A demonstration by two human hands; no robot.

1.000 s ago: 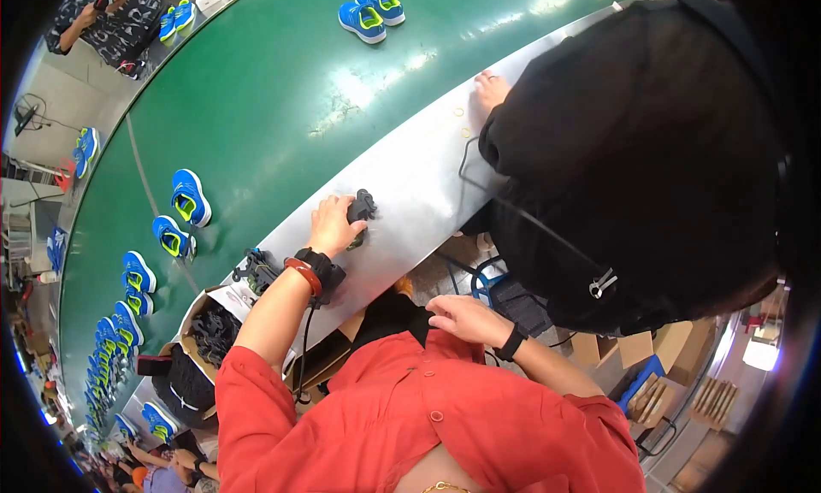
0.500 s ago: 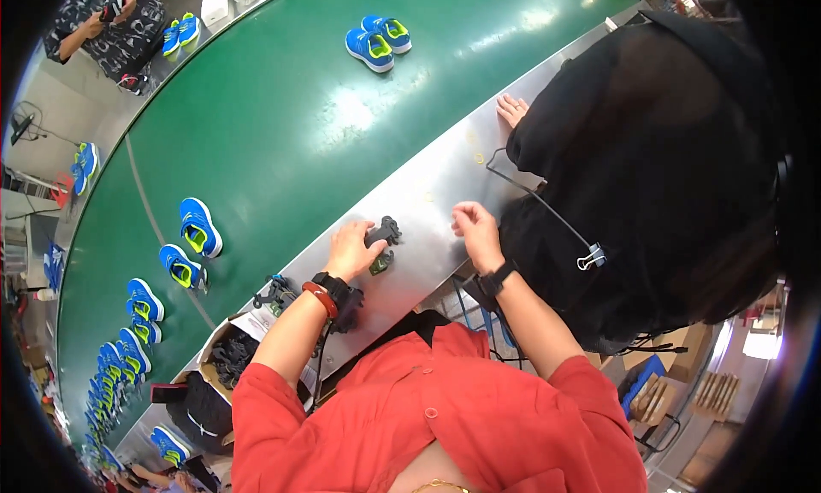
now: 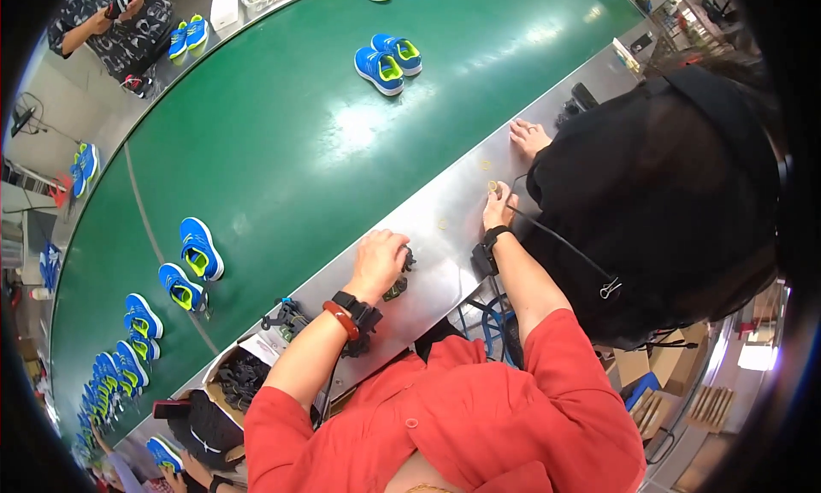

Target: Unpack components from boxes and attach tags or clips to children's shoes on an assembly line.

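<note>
Steel ledge (image 3: pixel 445 228) under my fingers: left hand (image 3: pixel 376 262) clenched round black parts (image 3: pixel 400 275), right hand (image 3: pixel 498 206) pinching a small disc (image 3: pixel 493 186) that might slip onto the belt (image 3: pixel 282 142)

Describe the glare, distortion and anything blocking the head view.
Head view: overhead light glares white on the green conveyor belt and grey metal work ledge; fisheye bends the belt's edges and blackens the corners; a dark-haired head blocks the right side; left hand stays sharp.
</note>
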